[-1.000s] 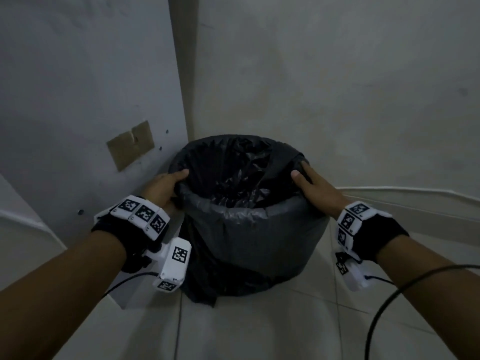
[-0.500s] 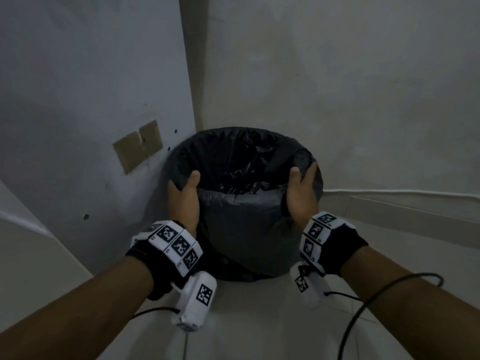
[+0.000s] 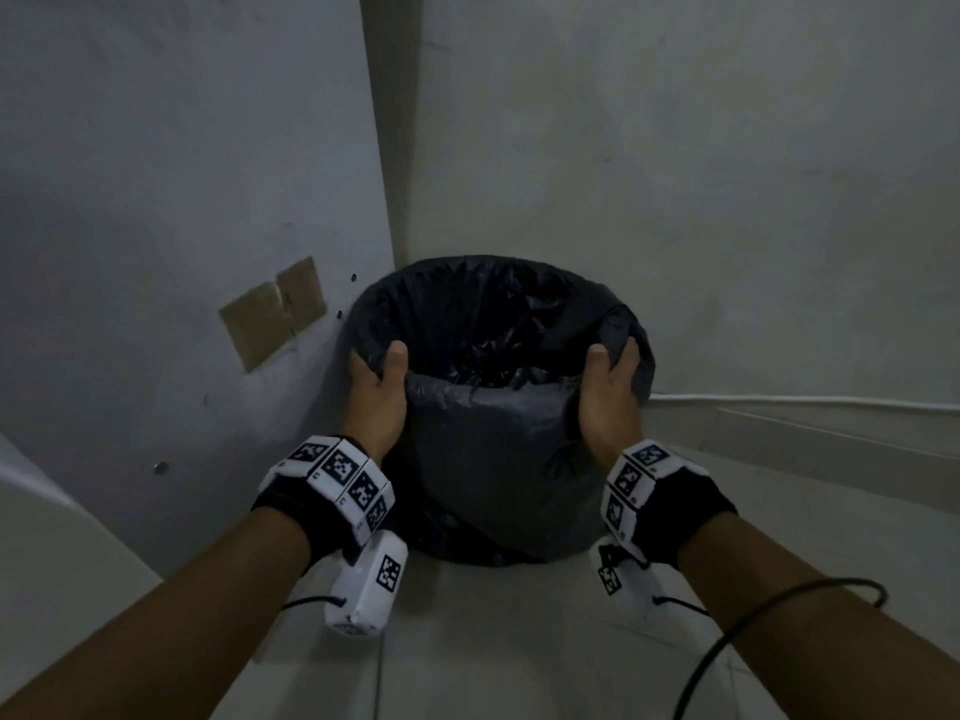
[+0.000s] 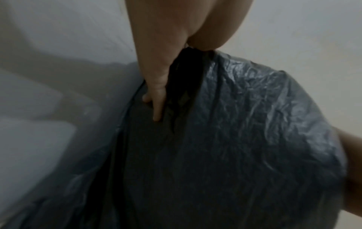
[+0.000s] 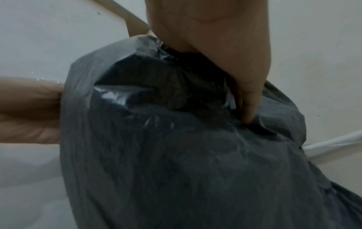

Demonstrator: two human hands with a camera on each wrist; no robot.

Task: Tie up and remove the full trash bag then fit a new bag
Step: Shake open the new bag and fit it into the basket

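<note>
A black trash bag [image 3: 498, 459] lines a round bin standing in the wall corner; its edge is folded down over the bin's outside, so the bin itself is hidden. My left hand [image 3: 376, 392] grips the near left rim, thumb hooked inside and fingers [image 4: 156, 93] lying down the outer plastic [image 4: 235, 139]. My right hand [image 3: 608, 392] grips the near right rim the same way, its fingers [image 5: 248, 100] pressed into bunched folds of the bag [image 5: 176, 155]. Crumpled dark plastic shows inside the opening.
Walls close in behind and left of the bin. A brown tape patch [image 3: 272, 311] is on the left wall. A white cable [image 3: 805, 402] runs along the right wall's base. Pale tiled floor [image 3: 493, 641] lies in front. A black wrist cable [image 3: 753, 615] loops beside my right arm.
Both hands have slid from the sides of the rim toward its near edge and closer together. Thumbs now hook over the rim. The bag's near edge looks pulled tighter.
</note>
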